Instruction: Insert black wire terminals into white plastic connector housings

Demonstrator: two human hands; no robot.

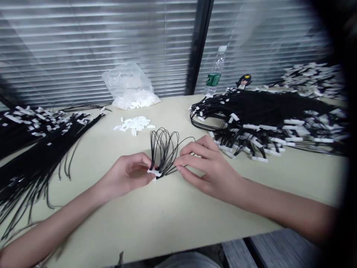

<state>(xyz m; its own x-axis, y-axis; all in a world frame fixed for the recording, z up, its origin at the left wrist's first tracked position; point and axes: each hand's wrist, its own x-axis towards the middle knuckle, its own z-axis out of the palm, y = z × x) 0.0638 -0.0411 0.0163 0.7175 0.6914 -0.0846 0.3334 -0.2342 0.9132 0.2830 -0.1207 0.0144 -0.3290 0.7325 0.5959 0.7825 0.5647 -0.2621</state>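
Between the thumb and fingers of my left hand (pixel 131 173) is a white plastic connector (pixel 155 172), held low over the table. Several thin black wires (pixel 164 147) rise from it in loops and bend over to the right. My right hand (pixel 205 167) is just right of the connector, its thumb and fingertips pinched on one or more of these wires. The exact wire ends at the right fingertips are too small to make out.
A pile of loose white connectors (pixel 135 124) lies before a clear plastic bag (pixel 131 89) of more. Black wires (pixel 47 149) spread on the left; wired bundles (pixel 259 111) are heaped on the right. A water bottle (pixel 214 74) and a small penguin-like figure (pixel 243 81) stand by the blinds.
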